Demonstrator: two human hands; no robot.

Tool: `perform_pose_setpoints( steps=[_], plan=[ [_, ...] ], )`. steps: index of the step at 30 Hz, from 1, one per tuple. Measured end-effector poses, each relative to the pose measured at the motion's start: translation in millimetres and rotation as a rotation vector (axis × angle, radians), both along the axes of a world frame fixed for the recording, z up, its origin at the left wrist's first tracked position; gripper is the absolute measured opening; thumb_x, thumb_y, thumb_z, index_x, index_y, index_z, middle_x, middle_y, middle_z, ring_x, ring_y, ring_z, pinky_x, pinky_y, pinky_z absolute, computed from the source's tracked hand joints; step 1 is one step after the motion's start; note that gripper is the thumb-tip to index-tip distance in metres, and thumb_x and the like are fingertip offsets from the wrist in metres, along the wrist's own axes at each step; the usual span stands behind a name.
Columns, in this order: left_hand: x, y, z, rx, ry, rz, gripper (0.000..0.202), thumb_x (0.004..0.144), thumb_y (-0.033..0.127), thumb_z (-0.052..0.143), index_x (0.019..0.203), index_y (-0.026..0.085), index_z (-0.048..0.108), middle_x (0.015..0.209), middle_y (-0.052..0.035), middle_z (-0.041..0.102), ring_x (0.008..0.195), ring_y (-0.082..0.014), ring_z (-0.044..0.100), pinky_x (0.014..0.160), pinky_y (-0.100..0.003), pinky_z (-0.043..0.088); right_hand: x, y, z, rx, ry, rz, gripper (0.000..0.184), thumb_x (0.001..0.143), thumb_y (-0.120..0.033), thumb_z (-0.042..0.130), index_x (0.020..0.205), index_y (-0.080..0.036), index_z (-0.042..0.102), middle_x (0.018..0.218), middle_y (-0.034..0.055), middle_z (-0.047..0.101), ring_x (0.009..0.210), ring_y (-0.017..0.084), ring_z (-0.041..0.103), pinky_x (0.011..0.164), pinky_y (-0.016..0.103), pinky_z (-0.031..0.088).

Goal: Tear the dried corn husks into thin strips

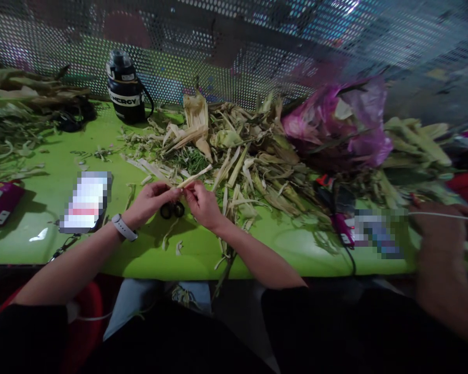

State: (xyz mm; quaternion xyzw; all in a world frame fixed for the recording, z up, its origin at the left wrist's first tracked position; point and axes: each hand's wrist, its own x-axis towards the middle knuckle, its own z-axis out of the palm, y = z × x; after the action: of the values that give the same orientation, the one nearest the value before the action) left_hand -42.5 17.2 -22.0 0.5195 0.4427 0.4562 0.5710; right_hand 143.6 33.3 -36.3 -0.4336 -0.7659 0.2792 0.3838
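In front of me, over the green table (140,259), both hands meet at a pale strip of corn husk (197,176). My left hand (151,200), with a white band on its wrist, pinches the strip's near end. The thumb and fingers of my right hand (203,205) are closed on the same strip, touching the left fingertips. Dark scissor handles (172,210) lie on the table just beneath; the blades are hidden by my hands. A big heap of corn husks (265,150) spreads behind and to the right, with small husk scraps around it.
Left of my hands lies a phone (84,202), beside a purple device (2,205) at the edge. A black bottle (126,88) stands near the perforated metal screen (171,67). A pink plastic bag (335,122) sits at the back right. Another person's arm (438,244) rests far right.
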Motion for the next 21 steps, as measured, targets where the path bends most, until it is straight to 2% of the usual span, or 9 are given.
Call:
perform_pose_setpoints(
  steps=[3,8,11,13,15,18,21],
  plan=[
    [1.8,-0.9,2.0,0.026,0.075,0.004,0.031,0.077,0.045,0.077,0.078,0.014,0.07,0.071,-0.0038,0.067,0.064,-0.0131,0.058,0.06,-0.025,0.045,-1.1,1.3,0.0,-0.063,0.076,0.036,0.03,0.096,-0.052,0.046,0.094,-0.022,0.052,0.078,0.0047,0.068,0.066,0.019,0.067,0.062,0.03,0.047],
    [1.3,-0.1,3.6,0.044,0.093,0.058,0.034,0.076,0.046,0.079,0.087,0.015,0.07,0.081,-0.0044,0.07,0.074,-0.0146,0.062,0.069,-0.026,0.048,-3.3,7.5,-1.3,-0.187,0.237,0.077,0.035,0.091,-0.057,0.053,0.088,-0.022,0.052,0.077,0.0013,0.064,0.068,0.015,0.064,0.062,0.028,0.049],
    [0.1,1.2,1.7,0.072,0.108,0.094,0.034,0.073,0.042,0.082,0.09,0.014,0.072,0.085,-0.0048,0.071,0.076,-0.015,0.062,0.071,-0.027,0.048,-3.9,10.9,-5.7,-0.265,0.255,0.086,0.037,0.09,-0.06,0.055,0.088,-0.023,0.052,0.069,-0.0028,0.057,0.056,0.012,0.055,0.054,0.026,0.046],
    [0.1,2.5,-0.1,0.05,0.054,0.112,0.034,0.07,0.04,0.084,0.088,0.014,0.071,0.082,-0.0043,0.071,0.073,-0.0143,0.062,0.069,-0.026,0.048,-3.9,12.1,-8.2,-0.339,0.266,0.098,0.036,0.091,-0.061,0.053,0.092,-0.024,0.051,0.063,-0.006,0.053,0.047,0.01,0.047,0.048,0.025,0.04],
    [0.4,4.4,-1.4,0.012,-0.017,0.16,0.034,0.066,0.038,0.086,0.084,0.014,0.07,0.078,-0.0033,0.07,0.07,-0.0133,0.061,0.066,-0.026,0.048,-3.5,12.0,-9.1,-0.354,0.25,0.097,0.039,0.091,-0.061,0.053,0.105,-0.025,0.05,0.058,-0.0086,0.05,0.044,0.01,0.045,0.046,0.025,0.038],
    [-0.1,8.0,-1.7,-0.012,-0.078,0.241,0.033,0.065,0.035,0.087,0.084,0.014,0.07,0.077,-0.0029,0.07,0.068,-0.0123,0.061,0.064,-0.025,0.049,-2.1,10.3,-8.1,-0.155,0.092,0.034,0.048,0.091,-0.057,0.058,0.122,-0.022,0.048,0.06,-0.0071,0.052,0.053,0.014,0.053,0.054,0.027,0.042],
    [-2.6,11.0,-1.7,-0.001,-0.053,0.293,0.031,0.066,0.033,0.086,0.085,0.015,0.069,0.079,-0.0029,0.071,0.067,-0.0119,0.061,0.061,-0.024,0.049,-0.7,7.5,-6.1,0.168,-0.161,-0.001,0.029,0.098,-0.043,0.053,0.114,-0.018,0.058,0.08,0.0045,0.065,0.073,0.019,0.062,0.068,0.033,0.048]
  ],
)
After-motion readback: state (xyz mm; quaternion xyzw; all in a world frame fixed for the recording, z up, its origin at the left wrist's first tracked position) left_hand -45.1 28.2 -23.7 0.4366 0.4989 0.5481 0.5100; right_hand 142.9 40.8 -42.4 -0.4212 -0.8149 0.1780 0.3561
